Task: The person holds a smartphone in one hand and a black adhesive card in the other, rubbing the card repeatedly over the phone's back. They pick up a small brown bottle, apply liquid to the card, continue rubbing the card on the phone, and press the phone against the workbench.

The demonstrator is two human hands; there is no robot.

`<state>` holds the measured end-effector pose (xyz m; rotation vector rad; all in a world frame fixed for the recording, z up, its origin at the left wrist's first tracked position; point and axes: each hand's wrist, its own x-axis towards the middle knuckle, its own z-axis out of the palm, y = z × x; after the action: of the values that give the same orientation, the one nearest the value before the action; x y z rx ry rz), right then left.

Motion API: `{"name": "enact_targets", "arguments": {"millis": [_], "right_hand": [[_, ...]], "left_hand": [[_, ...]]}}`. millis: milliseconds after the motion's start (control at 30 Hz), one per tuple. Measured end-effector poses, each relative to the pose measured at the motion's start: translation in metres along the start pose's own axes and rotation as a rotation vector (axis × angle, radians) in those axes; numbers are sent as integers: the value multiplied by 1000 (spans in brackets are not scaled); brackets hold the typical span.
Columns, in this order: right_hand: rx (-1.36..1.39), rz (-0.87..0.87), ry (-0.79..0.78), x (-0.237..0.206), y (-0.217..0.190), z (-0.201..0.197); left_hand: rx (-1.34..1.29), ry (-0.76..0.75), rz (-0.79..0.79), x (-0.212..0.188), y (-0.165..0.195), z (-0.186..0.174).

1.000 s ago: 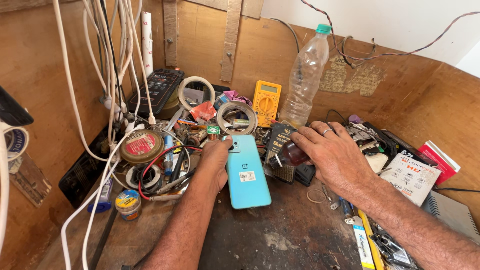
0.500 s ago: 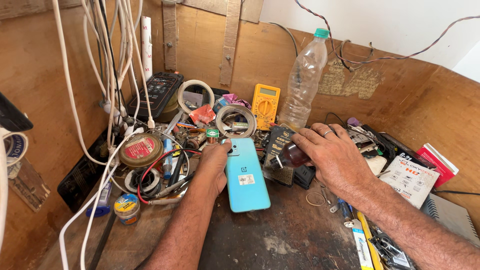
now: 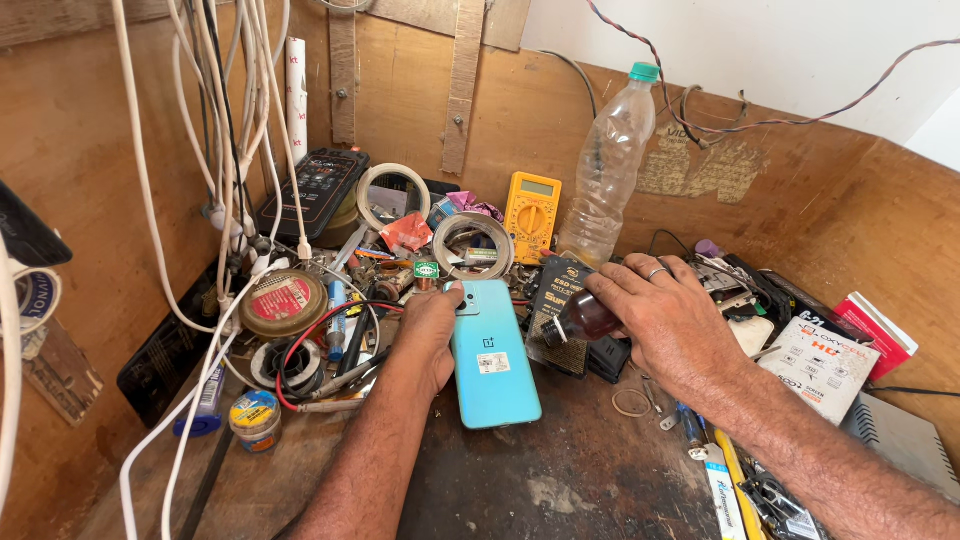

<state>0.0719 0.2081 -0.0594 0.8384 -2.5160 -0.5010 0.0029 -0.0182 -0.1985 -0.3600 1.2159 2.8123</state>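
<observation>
Your left hand (image 3: 428,335) presses the turquoise smartphone (image 3: 490,352) face-down mid-worktop; your right hand (image 3: 665,318) grasps a small dark glass bottle (image 3: 583,319). Next, bring the bottle steadily over the phone.

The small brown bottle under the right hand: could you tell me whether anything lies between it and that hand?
Nothing visible does. The right hand already rests over the small brown bottle, fingers on it. The left hand is on the blue phone beside it.
</observation>
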Motion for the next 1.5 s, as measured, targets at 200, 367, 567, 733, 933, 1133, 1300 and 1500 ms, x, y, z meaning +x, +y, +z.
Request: {"name": "enact_targets", "arguments": {"millis": [200, 367, 567, 733, 933, 1133, 1300, 1500], "right_hand": [[226, 114, 130, -2, 9, 3], [697, 610, 259, -16, 32, 26], [1196, 815, 542, -32, 68, 78], [1257, 902, 596, -44, 78, 96], [927, 965, 655, -47, 83, 104], [727, 1059, 463, -59, 75, 114], [712, 1065, 389, -65, 74, 119], [721, 986, 447, -63, 71, 113]], "left_hand": [[-7, -10, 8, 3, -1, -1], [10, 2, 4, 7, -4, -3], [-34, -44, 51, 13, -9, -3], [-23, -31, 16, 8, -6, -5], [-8, -18, 2, 2, -2, 1], [-15, -42, 31, 3, -2, 0], [-28, -47, 22, 7, -6, -4], [-24, -22, 12, 7, -4, -3]]}}
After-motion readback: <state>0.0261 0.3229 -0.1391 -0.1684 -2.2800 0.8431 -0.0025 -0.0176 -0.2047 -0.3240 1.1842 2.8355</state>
